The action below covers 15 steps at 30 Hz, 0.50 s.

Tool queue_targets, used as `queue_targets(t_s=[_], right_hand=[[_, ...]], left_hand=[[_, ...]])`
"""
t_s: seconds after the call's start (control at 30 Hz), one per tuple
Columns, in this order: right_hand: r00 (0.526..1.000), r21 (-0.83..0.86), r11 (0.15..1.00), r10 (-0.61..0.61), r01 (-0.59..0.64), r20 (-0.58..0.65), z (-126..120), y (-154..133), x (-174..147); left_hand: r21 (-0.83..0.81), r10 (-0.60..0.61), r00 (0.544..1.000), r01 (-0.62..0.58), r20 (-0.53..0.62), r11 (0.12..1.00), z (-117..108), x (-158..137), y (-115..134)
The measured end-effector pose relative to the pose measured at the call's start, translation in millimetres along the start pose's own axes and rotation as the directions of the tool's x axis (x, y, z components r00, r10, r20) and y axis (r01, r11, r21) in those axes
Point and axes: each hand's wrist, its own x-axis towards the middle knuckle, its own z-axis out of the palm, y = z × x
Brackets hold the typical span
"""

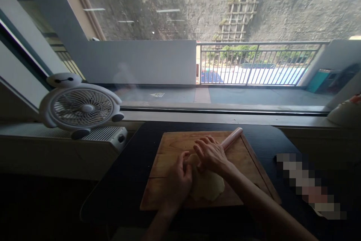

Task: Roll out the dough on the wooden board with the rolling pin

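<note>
A pale, flattened sheet of dough (210, 187) lies on a wooden cutting board (158, 164). At its left edge is my left hand (180, 177), with fingers curled and the thumb against the dough. My right hand (211, 154) rests over the dough's upper part and the near end of a rolling pin (233, 138). The fingers point up and left, and the thumb is bent below them. The pin slants to the board's top right corner; its other end is hidden beneath my right hand.
The board sits on a dark table (121, 181). A white fan (86, 107) stands on a heater (113, 135) to the left. A blurred-out object (310, 188) lies at the table's right. Behind the table are a window sill (225, 118) and a large window.
</note>
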Motion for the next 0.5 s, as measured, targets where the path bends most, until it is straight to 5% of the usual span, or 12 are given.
queue_targets(t_s=[0.13,0.37,0.5], right_hand=[[1.000,-0.060,0.998,-0.001,0.001,-0.006,-4,1,-34],[0.994,0.002,1.000,0.017,-0.017,0.110,5,-14,23],[0.995,-0.039,0.999,-0.019,0.022,0.094,-2,-12,-14]], left_hand=[[0.008,-0.016,1.000,0.016,-0.003,1.000,1,2,-2],[-0.067,-0.020,1.000,0.020,-0.002,0.998,3,2,-1],[-0.036,-0.036,0.999,0.036,0.005,0.999,2,1,-2]])
